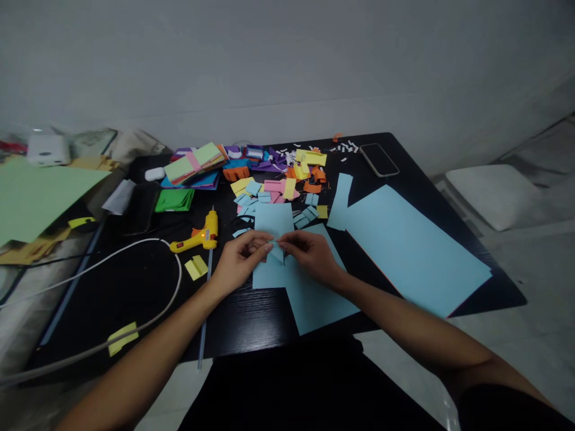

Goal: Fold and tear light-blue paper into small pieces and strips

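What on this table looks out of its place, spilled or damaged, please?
Nothing looks clearly damaged. Small white scraps are scattered beside the phone, which looks untidy. The long translucent stick by the yellow glue gun pokes past the near edge of the table, so it might get knocked.

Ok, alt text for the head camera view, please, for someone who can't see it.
Two bare hands, left and right, pinch a small piece of light-blue paper above light-blue sheets on a black table. Colorful folded paper pieces lie beyond; a yellow glue gun lies to the left, a phone at the far right.
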Demonstrator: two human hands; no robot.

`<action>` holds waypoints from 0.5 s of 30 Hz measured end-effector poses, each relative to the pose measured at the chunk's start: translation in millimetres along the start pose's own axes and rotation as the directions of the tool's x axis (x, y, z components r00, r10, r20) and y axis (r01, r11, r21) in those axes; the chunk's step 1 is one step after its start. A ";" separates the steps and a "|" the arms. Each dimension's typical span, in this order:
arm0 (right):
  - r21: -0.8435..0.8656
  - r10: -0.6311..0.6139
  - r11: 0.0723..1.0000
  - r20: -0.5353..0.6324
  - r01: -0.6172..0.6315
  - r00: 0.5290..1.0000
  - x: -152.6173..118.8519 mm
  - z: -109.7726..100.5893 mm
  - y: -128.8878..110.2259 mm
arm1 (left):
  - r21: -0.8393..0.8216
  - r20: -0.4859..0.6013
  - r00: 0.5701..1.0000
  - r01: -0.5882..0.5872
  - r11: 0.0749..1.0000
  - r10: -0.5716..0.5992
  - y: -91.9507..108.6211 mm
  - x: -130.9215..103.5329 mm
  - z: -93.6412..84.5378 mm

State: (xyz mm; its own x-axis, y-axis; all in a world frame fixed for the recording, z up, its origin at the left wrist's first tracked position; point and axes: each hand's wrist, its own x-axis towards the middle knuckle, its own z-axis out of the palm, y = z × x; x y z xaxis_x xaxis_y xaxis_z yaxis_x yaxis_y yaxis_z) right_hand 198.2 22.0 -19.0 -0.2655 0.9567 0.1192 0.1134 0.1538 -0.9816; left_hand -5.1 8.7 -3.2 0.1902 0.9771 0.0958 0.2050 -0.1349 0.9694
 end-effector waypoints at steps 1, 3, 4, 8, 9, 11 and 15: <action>-0.011 -0.006 1.000 0.002 0.006 1.000 -0.1 -0.1 0.0 | -0.004 -0.007 1.000 0.000 1.000 0.000 0.0 0.1 -0.1; -0.032 -0.021 0.999 -0.003 0.021 1.000 -0.7 -0.1 -0.5 | -0.001 -0.018 1.000 0.009 1.000 -0.009 0.2 0.1 -0.3; -0.042 -0.029 0.999 -0.002 0.029 1.000 -1.0 0.0 -0.9 | 0.003 -0.022 1.000 0.017 1.000 -0.017 0.3 0.0 -0.5; -0.071 -0.052 0.996 0.003 0.052 0.999 -2.0 0.2 -2.5 | 0.002 -0.029 0.999 0.039 0.999 -0.039 0.1 -0.1 -0.8; -0.076 -0.054 0.996 0.003 0.054 0.999 -2.2 0.3 -3.0 | 0.003 -0.030 0.999 0.042 0.999 -0.042 0.0 -0.1 -0.8; -0.089 -0.063 0.994 -0.002 0.062 0.998 -2.6 0.4 -3.9 | 0.009 -0.034 0.998 0.047 0.999 -0.047 -0.2 -0.1 -0.7; -0.095 -0.066 0.993 0.008 0.067 0.998 -3.7 0.9 -5.9 | 0.023 -0.039 0.999 0.037 0.999 -0.036 -0.5 -0.3 -0.4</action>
State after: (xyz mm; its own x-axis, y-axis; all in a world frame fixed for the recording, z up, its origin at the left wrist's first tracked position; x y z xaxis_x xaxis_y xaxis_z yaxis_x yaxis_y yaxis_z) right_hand 197.6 17.3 -13.8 -0.2799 0.9424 0.1829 0.1863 0.2402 -0.9527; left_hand -5.6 8.5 -3.6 0.1456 0.9869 0.0698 0.2336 -0.1029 0.9669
